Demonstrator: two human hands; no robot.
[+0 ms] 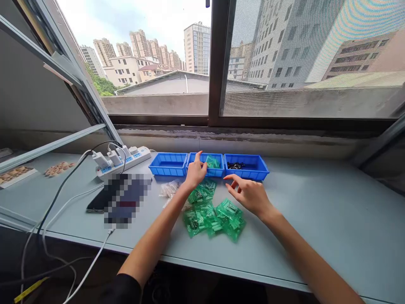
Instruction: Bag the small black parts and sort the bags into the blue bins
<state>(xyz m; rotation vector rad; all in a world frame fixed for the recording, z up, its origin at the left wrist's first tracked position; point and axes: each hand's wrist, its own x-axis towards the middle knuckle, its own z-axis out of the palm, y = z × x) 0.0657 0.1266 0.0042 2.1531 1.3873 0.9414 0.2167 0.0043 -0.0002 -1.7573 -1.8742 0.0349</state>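
My left hand (196, 171) is over the left part of the middle blue bin (218, 173), index finger stretched out and thumb apart, with nothing visible in it. Green plastic packets (212, 161) show inside that bin. My right hand (251, 196) hovers in front of the right blue bin (257, 174), its thumb and index finger spread and nothing between them. Small dark parts (236, 165) lie in the right bin. Between my forearms, several green packets (204, 215) with small pieces inside are piled on the table. Small clear bags (170, 188) lie partly behind my left forearm.
The left blue bin (169, 169) stands in the same row, below the window. A white power strip (134, 160) with plugged-in chargers and cables, a dark phone (98, 200) and a pixelated patch are at the left. Small wooden pieces (59, 169) lie farther left on the table (316, 202).
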